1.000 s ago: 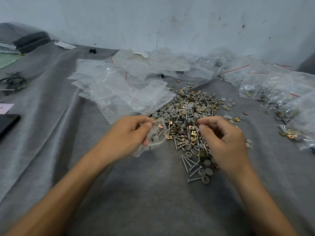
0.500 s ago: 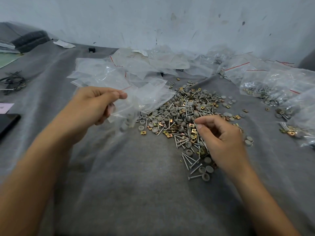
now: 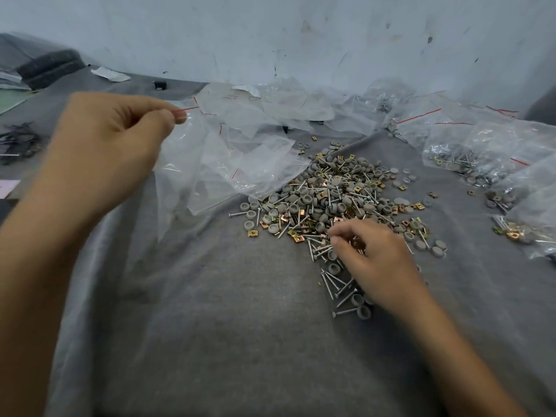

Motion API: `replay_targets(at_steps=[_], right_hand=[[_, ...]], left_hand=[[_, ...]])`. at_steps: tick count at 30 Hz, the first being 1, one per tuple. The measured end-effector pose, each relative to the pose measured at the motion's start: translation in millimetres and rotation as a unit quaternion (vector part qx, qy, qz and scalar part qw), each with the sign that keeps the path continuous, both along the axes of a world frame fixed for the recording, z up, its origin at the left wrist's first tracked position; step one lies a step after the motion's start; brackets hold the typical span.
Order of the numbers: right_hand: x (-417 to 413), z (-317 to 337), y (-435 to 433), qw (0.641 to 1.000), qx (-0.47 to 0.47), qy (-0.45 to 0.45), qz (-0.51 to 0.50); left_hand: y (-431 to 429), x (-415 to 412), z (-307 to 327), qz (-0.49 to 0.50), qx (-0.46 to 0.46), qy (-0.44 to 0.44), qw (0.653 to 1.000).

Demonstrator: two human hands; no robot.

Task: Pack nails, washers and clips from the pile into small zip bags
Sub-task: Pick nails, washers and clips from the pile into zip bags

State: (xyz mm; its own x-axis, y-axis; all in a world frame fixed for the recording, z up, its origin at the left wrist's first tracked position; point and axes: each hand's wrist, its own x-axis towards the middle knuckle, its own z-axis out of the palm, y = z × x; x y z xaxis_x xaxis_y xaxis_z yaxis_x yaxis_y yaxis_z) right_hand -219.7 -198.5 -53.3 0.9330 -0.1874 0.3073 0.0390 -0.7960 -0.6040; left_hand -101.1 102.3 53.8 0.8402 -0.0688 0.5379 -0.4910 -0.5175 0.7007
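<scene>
A pile of nails, grey washers and brass clips (image 3: pixel 328 197) lies on the grey cloth (image 3: pixel 234 332). My right hand (image 3: pixel 373 263) rests on the pile's near edge, its fingers curled around a few small pieces with a brass glint between them. My left hand (image 3: pixel 111 145) is raised at the upper left. Its thumb and forefinger pinch the red-striped top of a clear zip bag (image 3: pixel 177 164), which hangs down blurred towards the cloth. What the bag contains I cannot make out.
A heap of empty zip bags (image 3: pixel 258 136) lies behind the pile. Filled bags (image 3: pixel 487 164) line the right side. Black ties (image 3: pixel 18 142) and a dark flat object lie at the left edge. A stained wall closes the back.
My left hand has lifted the bag up and to the left, away from the pile. My right hand has stayed at the pile's near edge, dipping slightly lower.
</scene>
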Motion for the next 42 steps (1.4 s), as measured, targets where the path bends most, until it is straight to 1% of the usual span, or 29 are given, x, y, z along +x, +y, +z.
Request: replay_targets(at_steps=[2,3,5,6,8,10,13,16,20,25,29,33,36,40,42], right_hand=[[3,-4,5,0.998,-0.065,0.020,-0.001],[5,-6,8,0.996,-0.082,0.024,-0.002],[9,-10,14,0.994,-0.102,0.027,0.002],[12,-12,17,0.993,-0.119,0.026,0.003],[19,-13,20,0.987,-0.163,0.015,-0.006],[27,-12,20,0.982,-0.190,0.011,-0.022],[37,-10,17,0.975,-0.216,0.043,-0.028],[42,-11,17,0.972,-0.230,0.044,-0.037],[41,-12,17,0.969,-0.244,0.042,-0.025],[36,-11,23,0.967,-0.249,0.062,-0.007],[24,-11,31,0.967,-0.252,0.037,0.023],[10,-11,39,0.973,-0.217,0.047,0.065],[2,-9,36,0.977,-0.193,0.042,0.082],[-3,-1,17,0.983,-0.167,0.048,0.066],[-4,2,6,0.989,-0.133,0.045,0.050]], left_hand=[[-11,-7,-2,0.036,0.064,-0.010,0.997],[-17,-12,-6,0.049,0.106,-0.012,0.993],[-35,-26,-21,0.045,0.180,-0.014,0.983],[-43,-32,-29,0.028,0.189,-0.005,0.982],[-56,-37,-44,-0.010,0.160,0.033,0.987],[-64,-33,-55,-0.027,0.139,0.054,0.988],[-68,-26,-62,-0.054,0.104,0.075,0.990],[-68,-25,-65,-0.063,0.101,0.076,0.990],[-68,-26,-69,-0.066,0.116,0.071,0.989],[-68,-27,-69,-0.077,0.115,0.077,0.987],[-66,-31,-68,-0.083,0.119,0.075,0.987],[-66,-34,-71,-0.089,0.115,0.095,0.985],[-69,-37,-75,-0.111,0.112,0.114,0.981],[-72,-41,-76,-0.140,0.122,0.133,0.974],[-73,-43,-76,-0.150,0.124,0.137,0.971]])
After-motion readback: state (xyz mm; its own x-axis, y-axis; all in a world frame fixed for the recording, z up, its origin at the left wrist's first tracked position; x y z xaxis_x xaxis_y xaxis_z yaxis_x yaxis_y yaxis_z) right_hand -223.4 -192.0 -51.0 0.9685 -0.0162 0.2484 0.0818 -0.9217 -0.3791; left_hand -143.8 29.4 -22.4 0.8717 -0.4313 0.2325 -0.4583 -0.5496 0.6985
